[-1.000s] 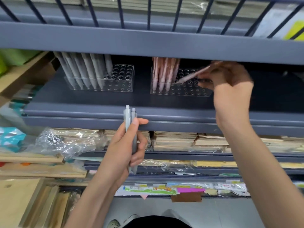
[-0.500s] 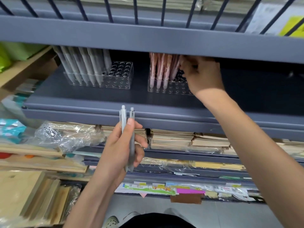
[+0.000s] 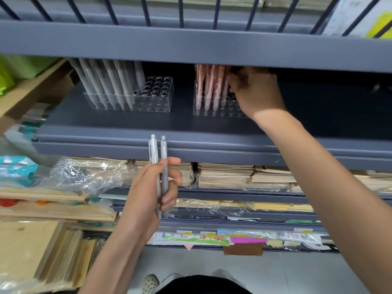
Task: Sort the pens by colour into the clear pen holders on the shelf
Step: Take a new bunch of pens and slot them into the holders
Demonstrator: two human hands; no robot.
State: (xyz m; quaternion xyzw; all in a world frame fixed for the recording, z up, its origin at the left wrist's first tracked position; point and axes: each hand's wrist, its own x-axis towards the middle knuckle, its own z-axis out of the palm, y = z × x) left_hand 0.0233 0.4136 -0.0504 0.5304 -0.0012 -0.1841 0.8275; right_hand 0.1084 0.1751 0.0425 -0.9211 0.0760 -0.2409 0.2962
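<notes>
The left hand grips a pair of grey pens below the front lip of the shelf. Its fingers are curled round the slim matte barrels and the thumb presses them from the side. The two pens stand upright and side by side, touching, with their rounded click buttons on top. One is a paler grey and shows a flat clip.

On the smooth blue-grey metal shelf stand two clear plastic pen holders, each a low rectangular block pierced with rows of round holes. The left holder carries a row of grey pens packed into its left half and leaning back. Its right half shows open holes.

The right holder carries pink pens in its left columns, tapered tips down in the holes. Their tops are hidden behind the edge of the upper shelf.

The right hand reaches in over this holder, its fingers bent narrow against the tops of the rightmost pink pens. The upper shelf's shadow covers the fingertips, so I cannot tell whether they pinch a pen.

Under the shelf lie flat stacks of brown paper notebooks, beside crinkled glossy plastic film. Pale wooden boards stand at the lower left
</notes>
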